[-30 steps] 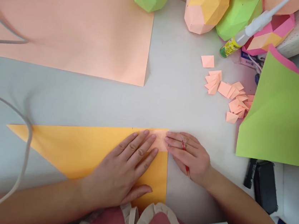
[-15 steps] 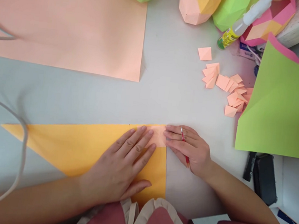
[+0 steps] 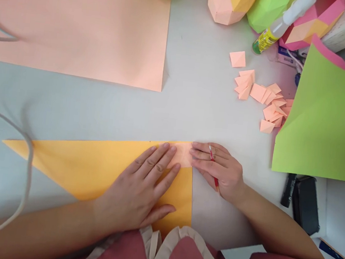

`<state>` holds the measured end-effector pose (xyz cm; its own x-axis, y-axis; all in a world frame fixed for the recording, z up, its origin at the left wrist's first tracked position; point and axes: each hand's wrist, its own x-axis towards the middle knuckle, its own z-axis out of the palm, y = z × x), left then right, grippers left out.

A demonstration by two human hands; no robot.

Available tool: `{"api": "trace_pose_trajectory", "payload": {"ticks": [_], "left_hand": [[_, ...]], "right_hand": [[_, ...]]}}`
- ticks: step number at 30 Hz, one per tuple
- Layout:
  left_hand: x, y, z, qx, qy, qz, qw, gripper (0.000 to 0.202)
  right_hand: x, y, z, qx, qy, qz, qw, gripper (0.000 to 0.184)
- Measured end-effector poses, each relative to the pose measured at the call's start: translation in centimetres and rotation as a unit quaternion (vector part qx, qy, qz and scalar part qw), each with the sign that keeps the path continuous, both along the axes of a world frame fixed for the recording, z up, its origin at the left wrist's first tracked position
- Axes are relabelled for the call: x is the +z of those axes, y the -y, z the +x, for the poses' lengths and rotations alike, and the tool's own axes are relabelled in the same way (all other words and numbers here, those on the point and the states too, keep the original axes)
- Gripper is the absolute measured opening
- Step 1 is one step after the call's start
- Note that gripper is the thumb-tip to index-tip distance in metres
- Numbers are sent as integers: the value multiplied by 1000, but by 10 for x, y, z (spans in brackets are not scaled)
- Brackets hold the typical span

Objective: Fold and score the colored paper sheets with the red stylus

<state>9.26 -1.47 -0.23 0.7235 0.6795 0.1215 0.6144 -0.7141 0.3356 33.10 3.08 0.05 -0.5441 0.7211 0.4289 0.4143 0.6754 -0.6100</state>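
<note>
At the far right corner of the yellow paper sheet (image 3: pixel 72 161) on the bench (image 3: pixel 106 105), the small peach paper piece (image 3: pixel 183 155) is lying between both hands, the sheet's long far edge running left to right. The left hand (image 3: pixel 146 184) is resting flat, fingers slightly spread, covering its left end; the right hand (image 3: pixel 218 168), holding a slim red pen-like tool (image 3: pixel 211 154), is touching its right edge, neither being nearer.
</note>
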Motion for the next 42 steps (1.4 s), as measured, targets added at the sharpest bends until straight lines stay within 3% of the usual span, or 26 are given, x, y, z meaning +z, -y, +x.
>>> {"api": "trace_pose_trajectory", "payload": {"ticks": [17,42], "left_hand": [[0,0,-1,-1,2,-1,1000,73],[1,1,0,3,-7,-11,1000,71]], "right_hand": [[-3,5,2,-27,-10,-47,998,41],[-2,5,1,-25,-9,-38,999,37]]}}
